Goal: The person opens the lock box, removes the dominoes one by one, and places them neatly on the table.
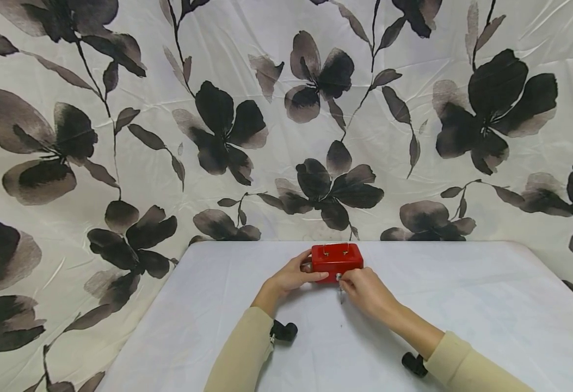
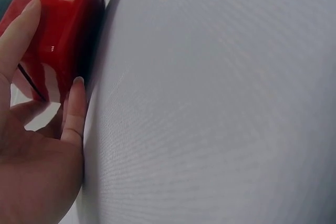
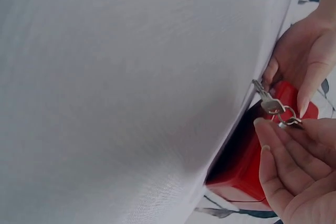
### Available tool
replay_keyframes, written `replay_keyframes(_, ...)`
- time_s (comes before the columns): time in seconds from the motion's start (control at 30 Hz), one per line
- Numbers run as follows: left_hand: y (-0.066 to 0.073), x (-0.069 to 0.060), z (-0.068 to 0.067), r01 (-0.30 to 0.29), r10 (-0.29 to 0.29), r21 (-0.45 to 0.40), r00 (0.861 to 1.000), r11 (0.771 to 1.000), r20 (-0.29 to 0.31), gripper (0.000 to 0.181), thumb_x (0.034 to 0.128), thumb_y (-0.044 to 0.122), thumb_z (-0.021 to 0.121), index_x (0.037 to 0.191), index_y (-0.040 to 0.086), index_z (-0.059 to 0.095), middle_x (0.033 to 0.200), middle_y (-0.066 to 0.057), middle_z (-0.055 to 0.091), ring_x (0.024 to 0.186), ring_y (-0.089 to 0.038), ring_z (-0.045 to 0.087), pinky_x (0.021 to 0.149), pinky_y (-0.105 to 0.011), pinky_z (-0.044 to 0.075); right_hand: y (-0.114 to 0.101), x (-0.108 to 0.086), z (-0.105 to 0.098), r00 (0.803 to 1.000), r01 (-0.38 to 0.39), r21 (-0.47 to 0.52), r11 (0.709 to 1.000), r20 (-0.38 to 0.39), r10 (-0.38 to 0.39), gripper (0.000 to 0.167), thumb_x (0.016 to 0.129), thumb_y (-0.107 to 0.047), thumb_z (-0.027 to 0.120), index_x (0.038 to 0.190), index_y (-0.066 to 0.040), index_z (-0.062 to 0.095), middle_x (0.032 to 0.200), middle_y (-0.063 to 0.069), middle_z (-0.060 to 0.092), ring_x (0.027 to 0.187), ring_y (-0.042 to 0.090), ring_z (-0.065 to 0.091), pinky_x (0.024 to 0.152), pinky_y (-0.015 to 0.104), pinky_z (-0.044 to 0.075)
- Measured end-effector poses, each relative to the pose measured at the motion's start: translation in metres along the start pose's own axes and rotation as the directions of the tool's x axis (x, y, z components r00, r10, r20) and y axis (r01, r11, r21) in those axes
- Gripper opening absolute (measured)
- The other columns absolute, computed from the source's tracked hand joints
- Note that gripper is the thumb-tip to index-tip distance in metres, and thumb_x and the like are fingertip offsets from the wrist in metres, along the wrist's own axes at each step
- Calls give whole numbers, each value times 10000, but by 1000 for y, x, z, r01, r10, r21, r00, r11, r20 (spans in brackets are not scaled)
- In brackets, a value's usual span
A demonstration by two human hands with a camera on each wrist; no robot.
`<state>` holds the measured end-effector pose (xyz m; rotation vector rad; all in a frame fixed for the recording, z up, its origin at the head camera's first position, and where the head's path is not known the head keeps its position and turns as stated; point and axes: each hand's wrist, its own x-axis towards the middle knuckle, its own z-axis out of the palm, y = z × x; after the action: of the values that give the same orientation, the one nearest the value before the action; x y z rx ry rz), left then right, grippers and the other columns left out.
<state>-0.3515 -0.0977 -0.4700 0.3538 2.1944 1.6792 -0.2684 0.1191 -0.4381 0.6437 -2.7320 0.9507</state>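
Head view: A glossy red metal cash box (image 1: 323, 269), lid down and silver wire handle (image 1: 346, 251) on top, stands at 12 o'clock on the white-covered tabletop (image 1: 462, 310), its round chrome lock (image 1: 338, 276) facing the person. The left grip (image 1: 290, 276) clasps the box at its 9 o'clock end, thumb laid along the front. The right grip (image 1: 370, 292) reaches in from 4 o'clock, thumb and forefinger pinched at the lock; a silver key (image 1: 342, 295) dangles below. Both forearms, in beige sleeves (image 1: 239, 348), angle inward.

Left wrist view: The box fills the 10 o'clock corner, its lock near 11 o'clock. The thumb lies against the front face, other fingers bent round the end, one fingertip at the lower edge.

Right wrist view: The box sits at 4 o'clock. Thumb and forefinger pinch a second key (image 3: 295, 121), mostly hidden, and a metal ring (image 3: 293, 109) joins it to the dangling one, whose blade points toward 11 o'clock.
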Motion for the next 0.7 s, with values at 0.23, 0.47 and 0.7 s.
replay_keyframes(0.23, -1, 0, -1, -4, 4, 7, 1000, 1000, 6, 854, 872, 257, 827, 1580, 131, 366, 1213, -97, 604, 1085, -239, 531, 877, -350, 466, 1, 3, 0, 1000, -6, -7, 1000, 8, 6, 38, 900, -4, 748, 910, 3, 783, 760, 29, 719, 622, 106, 536, 635, 231, 516)
replay_keyframes(0.47, 1, -1, -1, 4, -4, 15, 1000, 1000, 5, 863, 873, 277, 827, 1584, 140, 359, 1217, -88, 611, 1095, -237, 535, 909, -373, 460, 1, 4, -1, 999, -29, 12, 1000, 22, 29, 44, 902, -22, 754, 922, 3, 784, 768, 39, 726, 626, 112, 538, 641, 231, 518)
replay_keyframes(0.7, 1, 0, -1, -6, 6, -10, 1000, 1000, 8, 849, 876, 258, 826, 1580, 139, 369, 1190, -95, 622, 1059, -229, 549, 859, -336, 467, 2, 4, 0, 997, -72, 40, 997, 24, 71, 53, 916, -32, 741, 915, 3, 780, 754, 39, 722, 615, 115, 530, 610, 227, 501)
